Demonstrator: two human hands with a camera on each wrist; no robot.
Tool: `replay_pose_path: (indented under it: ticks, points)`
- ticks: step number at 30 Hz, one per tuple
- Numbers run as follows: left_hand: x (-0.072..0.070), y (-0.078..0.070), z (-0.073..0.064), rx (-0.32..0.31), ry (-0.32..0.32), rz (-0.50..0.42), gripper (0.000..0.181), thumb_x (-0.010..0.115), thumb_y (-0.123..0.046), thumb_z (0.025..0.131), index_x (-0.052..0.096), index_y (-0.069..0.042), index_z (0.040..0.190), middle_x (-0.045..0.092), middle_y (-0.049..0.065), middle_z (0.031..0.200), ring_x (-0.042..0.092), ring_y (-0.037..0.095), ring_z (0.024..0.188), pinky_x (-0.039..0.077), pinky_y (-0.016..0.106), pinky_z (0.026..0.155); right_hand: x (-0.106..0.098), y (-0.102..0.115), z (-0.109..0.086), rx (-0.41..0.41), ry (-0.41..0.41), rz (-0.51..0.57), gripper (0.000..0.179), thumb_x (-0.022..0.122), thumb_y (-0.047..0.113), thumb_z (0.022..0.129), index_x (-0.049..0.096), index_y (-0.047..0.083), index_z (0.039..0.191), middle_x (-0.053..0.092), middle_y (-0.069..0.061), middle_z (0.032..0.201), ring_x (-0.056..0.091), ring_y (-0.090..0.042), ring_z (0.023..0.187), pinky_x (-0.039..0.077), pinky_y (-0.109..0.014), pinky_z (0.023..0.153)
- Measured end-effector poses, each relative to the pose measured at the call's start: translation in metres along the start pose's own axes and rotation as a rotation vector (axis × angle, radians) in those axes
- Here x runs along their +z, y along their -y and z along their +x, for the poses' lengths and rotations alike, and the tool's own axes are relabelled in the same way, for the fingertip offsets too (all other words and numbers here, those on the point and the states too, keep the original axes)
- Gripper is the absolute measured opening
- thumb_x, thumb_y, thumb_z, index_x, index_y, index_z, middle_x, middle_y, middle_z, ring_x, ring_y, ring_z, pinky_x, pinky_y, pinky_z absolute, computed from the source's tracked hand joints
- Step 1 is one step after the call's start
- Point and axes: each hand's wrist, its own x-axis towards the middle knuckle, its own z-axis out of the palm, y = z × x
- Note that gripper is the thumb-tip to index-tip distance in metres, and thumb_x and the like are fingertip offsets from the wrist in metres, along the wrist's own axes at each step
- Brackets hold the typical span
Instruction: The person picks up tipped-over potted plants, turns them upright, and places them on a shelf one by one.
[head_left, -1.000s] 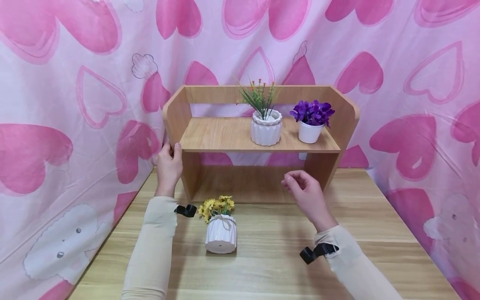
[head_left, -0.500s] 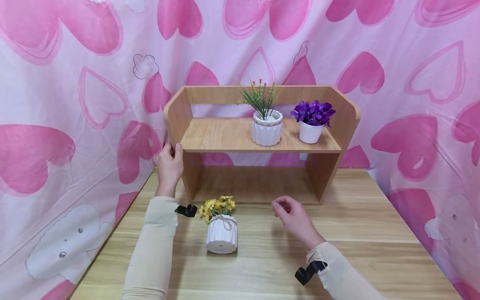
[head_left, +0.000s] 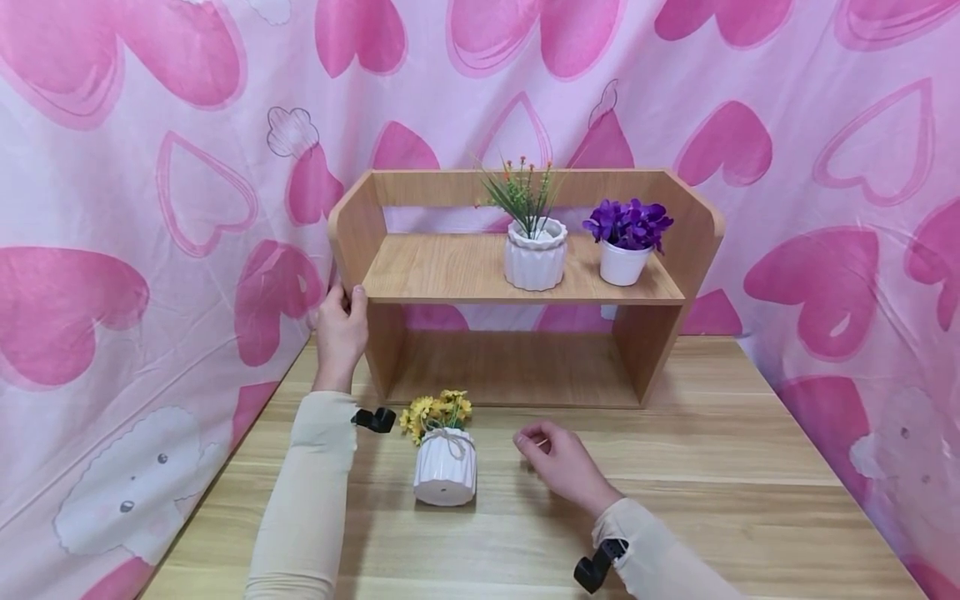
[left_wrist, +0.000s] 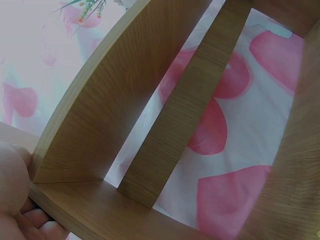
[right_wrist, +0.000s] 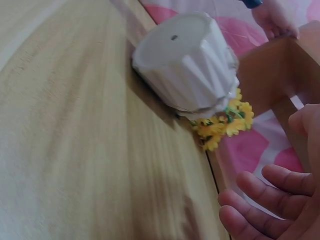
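Grass pot [head_left: 535, 261] and purple-flower pot [head_left: 625, 265] shelved, yellow-flower pot [head_left: 445, 471] tipped on bench [head_left: 750, 492], unshelved; left hand [head_left: 341, 333] grips wooden shelf [head_left: 435, 268], right hand [head_left: 566, 462] loosely curled, empty

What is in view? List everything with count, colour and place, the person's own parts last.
Shelf: 1, wood-brown, at the table's back
Orange-flowered plant: 1, white pot, upright on the upper board, right of centre
Purple-flowered plant: 1, white pot, upright near that board's right end
Yellow-flowered plant: 1, white pot, lying on its side before the shelf
Table: 1, light wood, underneath
Curtain: pink and white hearts, behind and at both sides
Wrist cameras: 2, black, one per wrist
Sleeves: 2, beige, on both arms
Left hand: 1, bare, gripping the shelf's left side
Right hand: 1, bare, right of the yellow-flowered plant
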Motion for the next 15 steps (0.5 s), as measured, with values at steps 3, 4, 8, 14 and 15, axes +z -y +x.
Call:
replay_pose_path:
  ticks: [3, 4, 8, 14, 15]
  points:
    - [0.000, 0.000, 0.001, 0.006, -0.005, -0.003, 0.051, 0.050, -0.033, 0.113, 0.057, -0.003, 0.154, 0.060, 0.024, 0.155, 0.062, 0.037, 0.139, 0.048, 0.052, 0.121, 0.006, 0.000, -0.001, -0.003, 0.020, 0.004, 0.024, 0.071, 0.030, 0.104, 0.074, 0.008, 0.113, 0.071, 0.000, 0.093, 0.064, -0.012, 0.083, 0.053, -0.024, 0.071]
    - [0.000, 0.000, 0.001, 0.009, -0.007, -0.003, 0.051, 0.050, -0.033, 0.113, 0.057, -0.003, 0.153, 0.060, 0.024, 0.154, 0.062, 0.036, 0.139, 0.048, 0.051, 0.121, 0.008, 0.000, -0.001, -0.004, 0.028, 0.007, 0.026, 0.071, 0.031, 0.105, 0.074, 0.008, 0.113, 0.072, -0.001, 0.093, 0.064, -0.013, 0.083, 0.053, -0.024, 0.071]
    - [0.000, 0.000, 0.002, 0.017, -0.010, -0.014, 0.051, 0.051, -0.032, 0.113, 0.056, -0.004, 0.155, 0.060, 0.024, 0.155, 0.062, 0.036, 0.140, 0.048, 0.050, 0.121, 0.016, 0.001, 0.000, -0.007, 0.061, 0.009, 0.032, 0.070, 0.036, 0.105, 0.073, 0.006, 0.116, 0.072, -0.002, 0.092, 0.064, -0.013, 0.082, 0.054, -0.026, 0.069]
    - [0.000, 0.000, 0.001, 0.020, -0.010, -0.018, 0.051, 0.051, -0.031, 0.113, 0.054, -0.006, 0.157, 0.058, 0.024, 0.156, 0.061, 0.036, 0.141, 0.047, 0.051, 0.122, 0.028, 0.004, 0.000, -0.018, 0.098, -0.004, 0.038, 0.068, 0.041, 0.105, 0.072, 0.005, 0.118, 0.074, -0.002, 0.096, 0.066, -0.013, 0.085, 0.056, -0.028, 0.071]
    - [-0.001, 0.000, 0.001, 0.019, -0.011, -0.018, 0.051, 0.051, -0.032, 0.113, 0.055, -0.005, 0.157, 0.059, 0.024, 0.156, 0.061, 0.037, 0.141, 0.048, 0.051, 0.121, 0.030, 0.005, 0.000, -0.020, 0.101, -0.009, 0.039, 0.067, 0.041, 0.105, 0.072, 0.005, 0.118, 0.074, -0.002, 0.098, 0.066, -0.013, 0.086, 0.056, -0.028, 0.072]
